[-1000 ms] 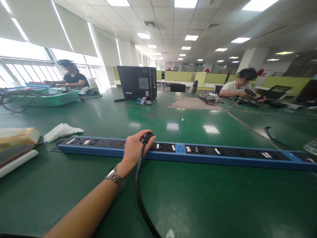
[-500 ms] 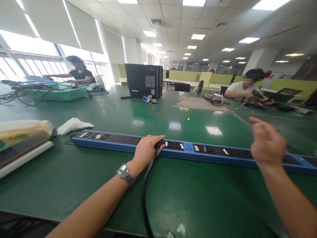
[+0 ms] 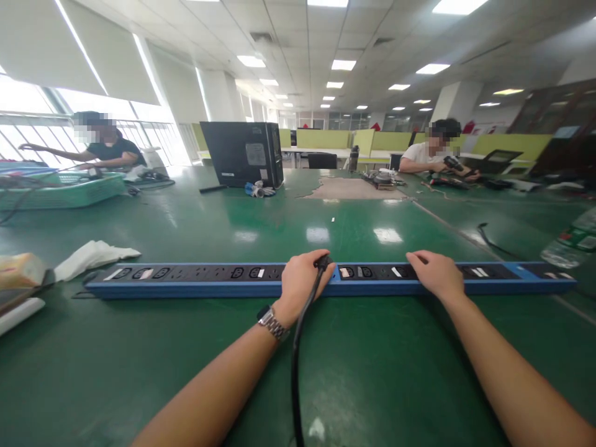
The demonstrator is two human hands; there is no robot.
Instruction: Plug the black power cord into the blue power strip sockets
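Note:
A long blue-and-black power strip [image 3: 223, 288] lies across the table, its sockets facing up and several bearing white labels. My left hand [image 3: 302, 276], with a metal watch on the wrist, grips the black plug [image 3: 322, 264] of a thick cable [image 3: 298, 360] over the middle of the strip, beside a blue socket. The cable runs down toward me. Whether the plug sits in a socket is hidden by my fingers. Farther right, my right hand [image 3: 437, 273] is at the strip with its fingers curled together; its fingertips and anything between them are hidden.
A plastic bottle [image 3: 575, 239] lies at the right, near a loose black cable end [image 3: 487, 233]. Crumpled tissue [image 3: 93, 257] is at the left. A black computer case [image 3: 242, 155] and a green basket [image 3: 88, 189] stand farther back. Two people sit across the green table [image 3: 209, 236].
My left hand has moved right along the strip with the plug. My right hand has come down from the air to the strip. The view has turned to the right.

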